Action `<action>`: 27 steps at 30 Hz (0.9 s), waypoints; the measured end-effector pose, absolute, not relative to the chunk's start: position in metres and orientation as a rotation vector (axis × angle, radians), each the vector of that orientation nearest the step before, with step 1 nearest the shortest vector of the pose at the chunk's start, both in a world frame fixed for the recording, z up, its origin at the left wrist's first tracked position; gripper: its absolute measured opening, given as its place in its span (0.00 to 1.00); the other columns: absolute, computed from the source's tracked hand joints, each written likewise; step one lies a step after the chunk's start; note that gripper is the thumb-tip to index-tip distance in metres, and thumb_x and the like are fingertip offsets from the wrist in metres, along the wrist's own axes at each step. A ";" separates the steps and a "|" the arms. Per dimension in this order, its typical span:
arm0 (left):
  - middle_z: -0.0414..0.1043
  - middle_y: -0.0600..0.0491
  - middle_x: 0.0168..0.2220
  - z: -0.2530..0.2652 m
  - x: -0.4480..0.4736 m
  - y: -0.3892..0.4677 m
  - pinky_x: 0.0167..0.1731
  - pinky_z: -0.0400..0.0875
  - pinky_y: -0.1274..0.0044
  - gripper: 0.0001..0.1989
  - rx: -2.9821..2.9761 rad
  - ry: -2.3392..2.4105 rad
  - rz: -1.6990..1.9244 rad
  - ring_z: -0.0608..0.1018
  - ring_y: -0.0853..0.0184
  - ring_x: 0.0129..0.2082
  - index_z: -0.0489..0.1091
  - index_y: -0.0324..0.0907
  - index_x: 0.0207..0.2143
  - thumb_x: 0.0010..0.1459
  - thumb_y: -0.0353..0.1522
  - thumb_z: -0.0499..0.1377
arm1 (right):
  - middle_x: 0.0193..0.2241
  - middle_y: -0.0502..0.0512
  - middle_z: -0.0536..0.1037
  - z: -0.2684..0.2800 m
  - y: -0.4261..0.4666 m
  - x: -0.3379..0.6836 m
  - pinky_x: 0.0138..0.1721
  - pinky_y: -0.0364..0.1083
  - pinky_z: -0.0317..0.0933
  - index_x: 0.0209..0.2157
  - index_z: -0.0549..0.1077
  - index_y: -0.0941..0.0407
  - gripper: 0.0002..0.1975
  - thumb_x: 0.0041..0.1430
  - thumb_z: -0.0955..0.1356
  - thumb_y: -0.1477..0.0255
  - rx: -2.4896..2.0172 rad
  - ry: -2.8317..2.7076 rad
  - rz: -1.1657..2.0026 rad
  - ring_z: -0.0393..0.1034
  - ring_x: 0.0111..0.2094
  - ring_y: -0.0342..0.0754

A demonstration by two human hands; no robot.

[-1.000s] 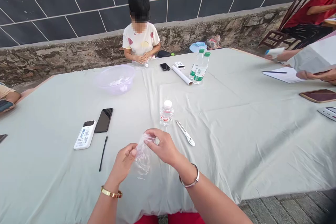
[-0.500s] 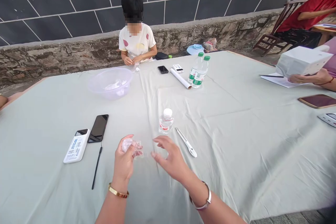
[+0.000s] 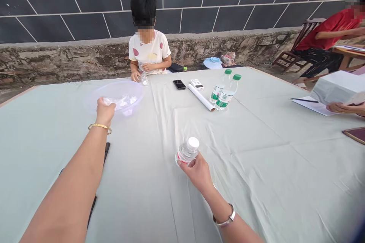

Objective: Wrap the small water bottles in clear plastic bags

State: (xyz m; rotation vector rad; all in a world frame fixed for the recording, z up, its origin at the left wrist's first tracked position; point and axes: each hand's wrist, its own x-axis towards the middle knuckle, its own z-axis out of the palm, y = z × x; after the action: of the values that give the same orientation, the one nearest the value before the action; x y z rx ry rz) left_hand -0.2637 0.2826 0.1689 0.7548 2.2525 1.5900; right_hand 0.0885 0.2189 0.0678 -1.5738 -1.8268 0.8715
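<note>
My left hand [image 3: 105,111] reaches to the near left side of the translucent purple bowl [image 3: 136,90], its fingers closed on crumpled clear plastic [image 3: 107,101]. Part of that plastic is hidden by the hand and blurred. More crumpled clear plastic [image 3: 125,100] lies inside the bowl. My right hand [image 3: 198,171] is wrapped round a small clear bottle [image 3: 186,153] with a white cap and a red-and-white label. The bottle tilts slightly; whether its base touches the cloth I cannot tell.
Two green-capped water bottles [image 3: 225,97], a white paper roll [image 3: 201,97], a black phone [image 3: 179,84] and a white device [image 3: 197,84] stand or lie farther back. Across the table a person [image 3: 149,53] handles a clear bottle [image 3: 144,80]. At right, another person's hand holds a white box [image 3: 339,87].
My left hand has moved forward and left to the bowl with the crumpled plastic. My right hand, empty before, has taken hold of the small bottle. The view has shifted.
</note>
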 end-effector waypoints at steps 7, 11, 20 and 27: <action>0.56 0.36 0.58 0.158 -0.278 0.311 0.58 0.53 0.60 0.35 1.101 2.600 1.220 0.60 0.50 0.59 0.56 0.32 0.57 0.48 0.34 0.61 | 0.35 0.53 0.74 0.069 0.346 0.033 0.35 0.45 0.60 0.43 0.67 0.56 0.23 0.44 0.70 0.61 -1.551 -1.705 0.701 0.69 0.35 0.48; 0.64 0.44 0.53 0.127 -0.248 0.269 0.57 0.56 0.63 0.26 1.280 2.530 1.392 0.65 0.57 0.56 0.62 0.37 0.53 0.51 0.34 0.58 | 0.40 0.57 0.73 0.061 0.418 0.006 0.38 0.45 0.58 0.45 0.66 0.59 0.25 0.46 0.70 0.64 -1.624 -1.651 0.658 0.67 0.38 0.47; 0.65 0.50 0.53 0.060 -0.154 0.164 0.55 0.61 0.64 0.19 1.236 2.056 1.260 0.66 0.62 0.55 0.64 0.46 0.49 0.54 0.35 0.55 | 0.49 0.65 0.66 0.055 0.446 -0.003 0.44 0.46 0.56 0.57 0.56 0.63 0.37 0.49 0.69 0.61 -1.719 -1.605 0.735 0.63 0.47 0.49; 0.67 0.48 0.50 0.058 -0.071 0.112 0.53 0.63 0.65 0.17 1.324 1.829 1.157 0.69 0.61 0.52 0.68 0.45 0.45 0.52 0.30 0.55 | 0.46 0.62 0.71 0.026 0.299 0.017 0.39 0.48 0.63 0.54 0.61 0.60 0.25 0.53 0.63 0.71 -1.557 -1.647 0.854 0.69 0.31 0.45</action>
State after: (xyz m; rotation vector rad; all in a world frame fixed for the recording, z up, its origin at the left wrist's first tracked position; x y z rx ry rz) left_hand -0.0708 0.1118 0.0578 1.3236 1.8286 1.1566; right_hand 0.0173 0.2995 0.0259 -1.5573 -1.6472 0.8542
